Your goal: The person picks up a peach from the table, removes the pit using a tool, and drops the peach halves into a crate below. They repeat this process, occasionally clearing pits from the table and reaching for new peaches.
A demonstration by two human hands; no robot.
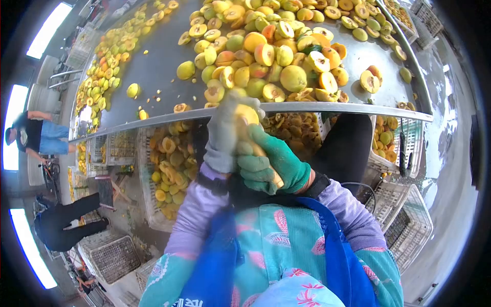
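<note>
Fruit (247,114) in hand, handle (277,180) close by

On my feed, the right grip (276,165), gloved green, wraps tightly round the handle; I can't see its working end. The left grip (223,128), grey and blurred, curls round the fruit at the desk (358,108) rim. A slip on juicy flesh could, I judge, catch that glove. Beyond, a careless nudge might roll the heap (271,56).

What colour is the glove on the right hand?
That glove is green, greyish on some fingers; the head view shows it best.
</note>
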